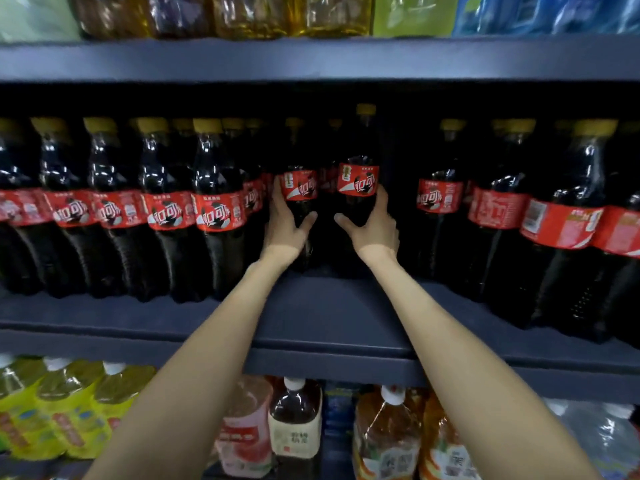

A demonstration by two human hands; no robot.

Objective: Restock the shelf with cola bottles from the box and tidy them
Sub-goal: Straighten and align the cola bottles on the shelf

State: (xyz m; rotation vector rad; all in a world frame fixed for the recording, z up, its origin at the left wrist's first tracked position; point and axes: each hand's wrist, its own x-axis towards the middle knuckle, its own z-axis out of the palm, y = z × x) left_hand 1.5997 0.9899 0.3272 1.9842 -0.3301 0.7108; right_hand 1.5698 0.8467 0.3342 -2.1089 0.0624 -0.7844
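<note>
Fingers of your left hand (284,221) and right hand (375,226) each wrap a dark plastic cola bottle with a red label (300,188), (358,181) deep on the blue shelf (332,317). Pull both forward evenly, labels facing you.

We see a dark blue shelf (322,320) carrying upright cola bottles (216,209) in rows, bare at its front middle.

Your left hand (285,221) grips one cola bottle (300,188), your right hand (375,225) another (358,178), both upright, set back on the shelf (325,317).
</note>
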